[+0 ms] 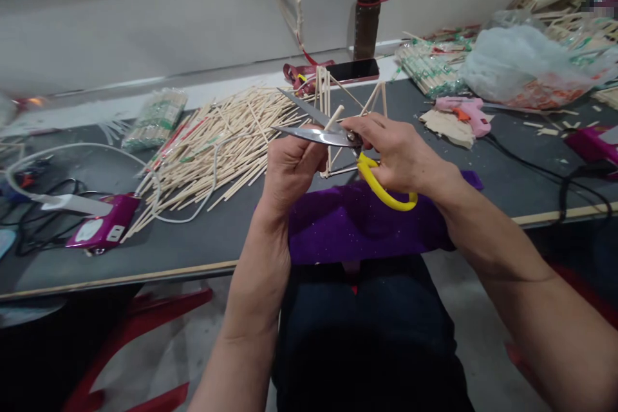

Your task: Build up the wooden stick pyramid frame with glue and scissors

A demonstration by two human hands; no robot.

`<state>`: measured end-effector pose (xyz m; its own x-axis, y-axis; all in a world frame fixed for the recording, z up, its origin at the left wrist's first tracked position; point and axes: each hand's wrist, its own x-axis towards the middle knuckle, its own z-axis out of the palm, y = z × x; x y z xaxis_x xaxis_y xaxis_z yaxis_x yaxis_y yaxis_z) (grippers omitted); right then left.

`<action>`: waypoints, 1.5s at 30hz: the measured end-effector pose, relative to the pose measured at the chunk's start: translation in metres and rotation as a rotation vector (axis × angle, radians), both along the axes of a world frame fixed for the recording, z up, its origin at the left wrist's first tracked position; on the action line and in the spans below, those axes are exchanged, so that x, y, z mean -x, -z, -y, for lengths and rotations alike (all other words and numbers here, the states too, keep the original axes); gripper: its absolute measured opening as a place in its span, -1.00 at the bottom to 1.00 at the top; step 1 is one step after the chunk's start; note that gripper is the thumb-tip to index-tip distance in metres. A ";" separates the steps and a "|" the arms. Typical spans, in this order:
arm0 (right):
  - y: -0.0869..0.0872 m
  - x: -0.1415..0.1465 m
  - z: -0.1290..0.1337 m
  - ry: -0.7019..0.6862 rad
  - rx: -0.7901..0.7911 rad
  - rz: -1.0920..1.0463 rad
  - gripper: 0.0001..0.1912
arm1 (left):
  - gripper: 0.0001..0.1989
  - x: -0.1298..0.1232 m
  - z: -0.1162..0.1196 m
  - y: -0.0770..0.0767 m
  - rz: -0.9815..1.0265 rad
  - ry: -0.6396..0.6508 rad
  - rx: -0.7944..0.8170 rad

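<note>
Yellow-handled scissors (pixel 386 193) are in my right hand (pixel 398 148), their blades spread and pointing left. Between the blades, near the pivot, rises the end of a wooden stick (pixel 334 117). My left hand (pixel 295 164) is closed around that stick just below the blades; its lower part is hidden by the fingers. Behind both hands stands a frame of glued sticks (pixel 324 87), partly covered by the hands and scissors. Under them a purple cloth (pixel 328 232) lies over the table's front edge.
A heap of loose sticks (pixel 226 141) spreads to the left, beside a magenta power strip (pixel 109 225) with a white cable. On the right lie a pink glue gun (pixel 466 112) and a plastic bag (pixel 526 64). A bottle (pixel 367 29) and a phone (pixel 355 70) are at the back.
</note>
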<state>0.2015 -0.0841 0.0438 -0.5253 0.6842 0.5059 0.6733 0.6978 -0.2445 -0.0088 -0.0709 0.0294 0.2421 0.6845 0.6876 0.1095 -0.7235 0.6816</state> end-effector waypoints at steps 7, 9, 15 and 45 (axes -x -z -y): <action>0.000 0.001 -0.001 0.044 -0.008 0.006 -0.37 | -0.64 -0.006 -0.003 -0.002 0.087 -0.021 0.027; 0.001 0.002 -0.002 0.035 -0.025 -0.006 -0.38 | -0.72 -0.007 -0.004 0.000 0.163 -0.052 0.053; -0.001 0.003 -0.001 0.035 -0.033 -0.042 -0.38 | -0.77 -0.005 -0.002 0.003 0.181 -0.113 0.069; -0.009 -0.007 0.004 -0.064 0.069 -0.021 -0.27 | -0.55 -0.003 0.009 -0.006 0.086 0.054 0.202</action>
